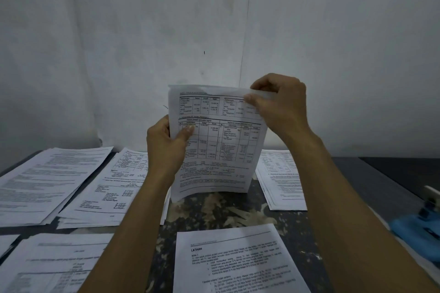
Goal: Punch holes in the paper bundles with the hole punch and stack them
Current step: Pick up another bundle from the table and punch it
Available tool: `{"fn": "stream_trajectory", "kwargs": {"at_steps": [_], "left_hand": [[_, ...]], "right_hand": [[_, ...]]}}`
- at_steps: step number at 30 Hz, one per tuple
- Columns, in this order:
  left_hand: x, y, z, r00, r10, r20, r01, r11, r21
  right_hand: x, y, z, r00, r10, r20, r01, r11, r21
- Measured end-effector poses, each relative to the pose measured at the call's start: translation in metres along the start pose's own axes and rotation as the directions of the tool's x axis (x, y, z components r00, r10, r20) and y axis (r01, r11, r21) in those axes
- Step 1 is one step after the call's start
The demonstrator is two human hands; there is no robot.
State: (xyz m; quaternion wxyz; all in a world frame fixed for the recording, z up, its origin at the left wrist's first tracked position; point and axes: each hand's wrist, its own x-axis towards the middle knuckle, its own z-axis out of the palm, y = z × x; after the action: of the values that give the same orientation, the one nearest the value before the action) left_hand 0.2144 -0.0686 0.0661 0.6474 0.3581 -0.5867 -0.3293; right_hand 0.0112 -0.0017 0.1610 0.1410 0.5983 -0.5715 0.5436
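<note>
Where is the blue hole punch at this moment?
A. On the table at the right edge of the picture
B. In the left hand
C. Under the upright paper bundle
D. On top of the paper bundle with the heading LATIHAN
A: the blue plastic hole punch lies on the dark table at the far right, untouched, while the left hand and right hand both hold the upright printed paper bundle.
</note>
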Motion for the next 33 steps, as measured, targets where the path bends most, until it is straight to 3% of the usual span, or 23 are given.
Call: {"fn": "stream_trajectory", "kwargs": {"at_steps": [3, 6, 11, 23, 29, 33], "left_hand": [[0.001, 0.000, 0.000, 1.000, -0.005, -0.023, 0.005, 1.000, -0.029], [0.001, 0.002, -0.002, 0.998, -0.019, -0.055, 0.013, 0.994, -0.104], [0.003, 0.004, -0.002, 0.998, -0.021, -0.067, 0.011, 0.988, -0.153], [0.003, 0.016, 0.000, 0.992, -0.009, 0.127, 0.028, 0.989, -0.144], [0.001, 0.011, 0.005, 0.961, -0.148, 0.233, 0.215, 0.932, -0.292], [0.001, 0.007, 0.010, 0.925, -0.165, 0.342, 0.291, 0.886, -0.360]], "right_hand": [[-0.010, 0.013, -0.006, 0.988, 0.156, 0.002, -0.151, 0.955, 0.257], [-0.027, 0.025, -0.003, 0.939, 0.315, 0.138, -0.341, 0.801, 0.492], [-0.065, 0.046, 0.016, 0.794, 0.381, 0.473, -0.593, 0.655, 0.468], [-0.080, 0.049, 0.008, 0.827, 0.447, 0.340, -0.562, 0.656, 0.504], [-0.083, 0.051, 0.000, 0.831, 0.462, 0.310, -0.555, 0.645, 0.526], [-0.084, 0.052, -0.003, 0.827, 0.481, 0.292, -0.559, 0.640, 0.527]]}}
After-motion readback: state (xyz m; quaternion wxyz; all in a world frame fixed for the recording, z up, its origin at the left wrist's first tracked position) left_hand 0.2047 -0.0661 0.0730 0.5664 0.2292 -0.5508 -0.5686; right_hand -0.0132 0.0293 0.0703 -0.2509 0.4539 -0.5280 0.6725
